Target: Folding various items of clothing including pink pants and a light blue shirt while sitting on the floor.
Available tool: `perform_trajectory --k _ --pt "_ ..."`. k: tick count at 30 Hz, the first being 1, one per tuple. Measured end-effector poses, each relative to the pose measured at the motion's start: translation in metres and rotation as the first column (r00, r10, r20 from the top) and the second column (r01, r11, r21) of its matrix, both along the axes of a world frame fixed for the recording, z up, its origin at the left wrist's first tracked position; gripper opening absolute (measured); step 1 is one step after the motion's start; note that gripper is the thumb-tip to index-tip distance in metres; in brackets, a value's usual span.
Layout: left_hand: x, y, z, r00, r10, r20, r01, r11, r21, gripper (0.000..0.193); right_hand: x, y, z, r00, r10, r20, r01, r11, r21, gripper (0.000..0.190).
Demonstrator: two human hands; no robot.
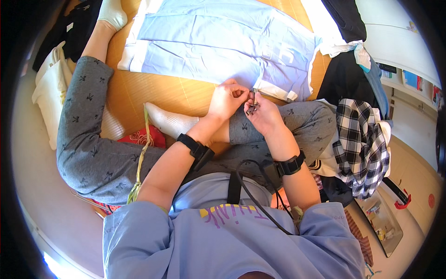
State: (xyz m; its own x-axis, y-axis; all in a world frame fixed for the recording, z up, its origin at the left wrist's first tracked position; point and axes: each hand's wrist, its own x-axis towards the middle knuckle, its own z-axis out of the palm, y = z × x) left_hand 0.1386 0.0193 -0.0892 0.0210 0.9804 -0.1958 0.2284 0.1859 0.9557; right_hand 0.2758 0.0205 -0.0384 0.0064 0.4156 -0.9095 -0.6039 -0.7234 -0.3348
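A light blue garment with white trim (205,45) lies spread before me, creased, with pale lettering near its right end. At its near edge my left hand (226,99) has thumb and fingertips pinched together. Whatever lies between those fingertips is too small to make out. Close beside it, my right hand (264,113) is curled palm up around a small metal tool (252,109) that looks like scissors. The tool's narrow tip points away from me, by the white trim. My fingers hide part of its handles.
My bent legs in grey patterned trousers (115,150) frame a wooden-looking mat (156,85). A knotted yellow-green strip (143,157) hangs at left. Black-and-white checked cloth (362,150) and dark clothes (348,80) are heaped at right. A mirror (381,223) lies lower right. Black cables (249,195) cross my lap.
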Motion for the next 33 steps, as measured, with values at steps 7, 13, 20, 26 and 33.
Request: perform_trajectory --k 7,13,20,26,33 --pt "0.001 0.000 0.002 1.000 -0.019 0.011 0.019 0.999 0.026 0.006 -0.004 -0.005 -0.004 0.999 0.021 0.048 -0.022 0.999 0.023 0.023" --pt "-0.003 0.000 0.002 0.998 -0.048 -0.034 0.050 0.996 0.069 0.009 -0.014 -0.006 0.005 0.990 0.058 0.126 -0.061 0.998 0.016 0.024" --pt "-0.004 0.000 0.001 0.996 -0.073 -0.048 0.078 0.990 0.120 0.009 -0.014 -0.007 -0.003 0.994 0.039 0.104 -0.042 0.999 0.031 0.024" --pt "-0.004 0.002 0.004 0.995 -0.081 -0.049 0.088 0.985 0.146 0.009 -0.013 -0.011 -0.015 0.994 -0.017 0.105 0.009 0.997 0.078 0.021" --pt "-0.005 0.004 0.008 0.993 -0.096 -0.062 0.103 0.987 0.127 0.010 -0.015 -0.013 -0.023 0.990 -0.032 0.138 0.015 0.992 0.126 0.014"
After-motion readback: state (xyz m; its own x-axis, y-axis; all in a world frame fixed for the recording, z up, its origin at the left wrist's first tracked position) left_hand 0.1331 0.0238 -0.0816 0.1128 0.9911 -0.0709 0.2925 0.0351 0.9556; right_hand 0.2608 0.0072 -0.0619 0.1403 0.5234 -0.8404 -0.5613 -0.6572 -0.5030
